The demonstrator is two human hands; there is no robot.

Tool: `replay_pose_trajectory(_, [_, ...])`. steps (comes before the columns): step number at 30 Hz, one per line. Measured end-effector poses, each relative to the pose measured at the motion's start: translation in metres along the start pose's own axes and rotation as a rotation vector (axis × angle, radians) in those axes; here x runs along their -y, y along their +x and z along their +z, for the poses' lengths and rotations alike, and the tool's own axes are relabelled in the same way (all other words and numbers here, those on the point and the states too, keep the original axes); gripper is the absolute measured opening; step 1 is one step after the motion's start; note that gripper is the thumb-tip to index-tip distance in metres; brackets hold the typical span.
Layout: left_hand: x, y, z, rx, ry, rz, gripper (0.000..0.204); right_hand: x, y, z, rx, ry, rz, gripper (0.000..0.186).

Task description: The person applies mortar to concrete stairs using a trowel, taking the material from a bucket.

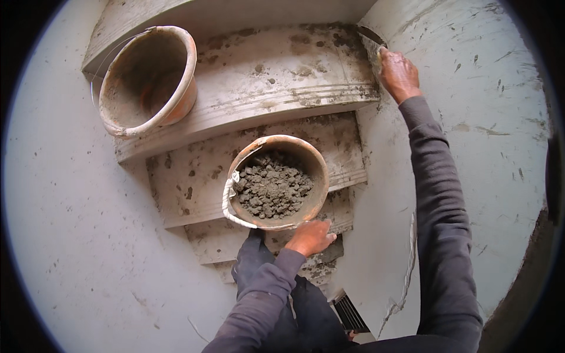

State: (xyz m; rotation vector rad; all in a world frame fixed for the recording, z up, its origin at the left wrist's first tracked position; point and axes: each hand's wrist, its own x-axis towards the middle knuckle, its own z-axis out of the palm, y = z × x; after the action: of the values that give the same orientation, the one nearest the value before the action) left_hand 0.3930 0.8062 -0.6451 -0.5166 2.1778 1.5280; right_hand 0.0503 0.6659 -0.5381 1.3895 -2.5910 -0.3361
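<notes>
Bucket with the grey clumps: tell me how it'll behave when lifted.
The bucket is probably heavy, given the clumpy mix inside. Tilting it might spill some, since the mix looks loose. The white-wrapped handle, lying over to one side, would likely swing up first.

Upper step (282, 62) is leaving open room btwn upper bkt (189, 56) and R hand (400, 75). Lower bkt (282, 139) w/ grey mix (275, 187) is blocking mid step's (179, 167) center, wht-wrapped handle (226, 197) jutting L. R wall (471, 112) is hemming in R hand.
</notes>
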Motion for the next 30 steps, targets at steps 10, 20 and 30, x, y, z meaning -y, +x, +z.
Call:
replay_pose_trajectory(10, [-0.008,0.005,-0.003,-0.062,-0.028,0.042,0.034,0.030,0.008,0.057,0.025,0.139,0.071,0.025])
replay_pose_trajectory(20, [0.003,-0.006,-0.010,-0.081,-0.020,0.026,0.040,0.044,-0.071,0.051,-0.112,0.972,0.196,0.056])
replay_pose_trajectory(30, [-0.006,0.005,-0.006,-0.019,-0.006,0.004,0.039,0.087,-0.005,0.046,0.815,2.428,0.491,0.035])
